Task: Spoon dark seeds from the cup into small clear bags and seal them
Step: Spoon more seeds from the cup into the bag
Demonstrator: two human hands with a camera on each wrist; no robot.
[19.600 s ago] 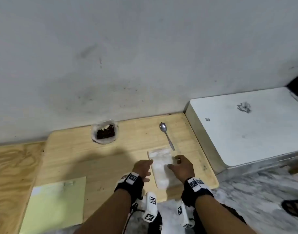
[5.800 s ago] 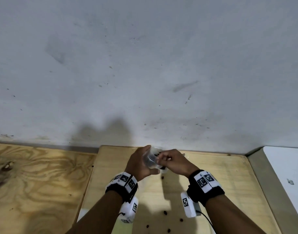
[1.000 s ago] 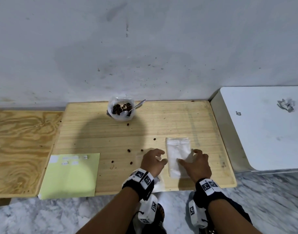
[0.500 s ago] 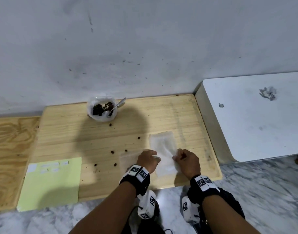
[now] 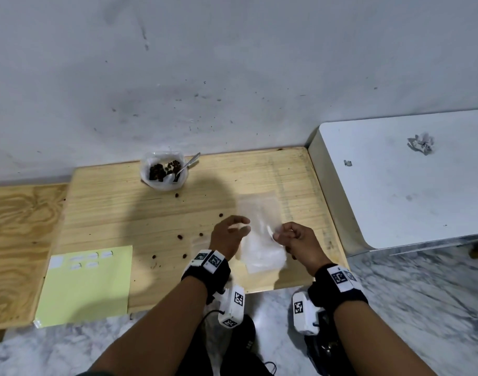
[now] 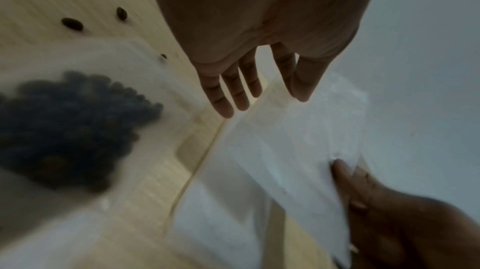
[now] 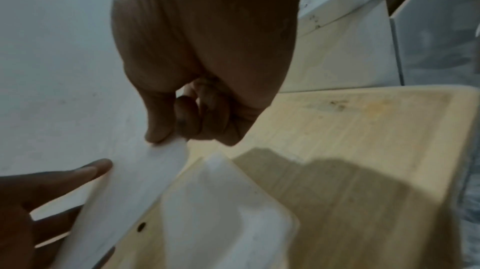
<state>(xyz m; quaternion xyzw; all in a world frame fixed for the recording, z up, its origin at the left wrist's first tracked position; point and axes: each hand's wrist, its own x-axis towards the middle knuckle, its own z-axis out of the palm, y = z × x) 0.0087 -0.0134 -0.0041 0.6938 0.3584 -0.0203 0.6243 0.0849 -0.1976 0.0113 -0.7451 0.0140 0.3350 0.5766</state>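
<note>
- Fingers (image 6: 226, 97) of the left hand (image 5: 227, 236) are held nearly straight and spread, gripping nothing; their tips hover at the left edge of a lifted clear bag (image 6: 298, 140).
- A filled bag (image 6: 64, 127), packed with dark seeds, is seen blurred at the left of the left wrist view, lying on the bench (image 5: 110, 207) beside the left hand; whether its top is sealed cannot be told.
- Loose seeds (image 5: 180, 236) are scattered over the bench left of the hands, so some spillage is judged to need clearing.
- The cup (image 5: 164, 172) is set at the back of the bench against the wall, with seeds left inside and the spoon (image 5: 187, 165) propped in it, handle leaning over the right rim.
- The clear bag is held raised between the two hands; it appears thin, flat, limp and empty, with no seeds seen inside.
- A stack of further bags (image 5: 262, 253) is laid flat on the bench just below the hands, white and hazy where layered.
- The right hand (image 5: 297, 240) is curled, thumb and forefinger pinching the corner of the lifted bag (image 7: 166, 150).
- The task is judged to be partway through: one bag is filled, the next is only picked up, and opening, spooning and sealing are left.
</note>
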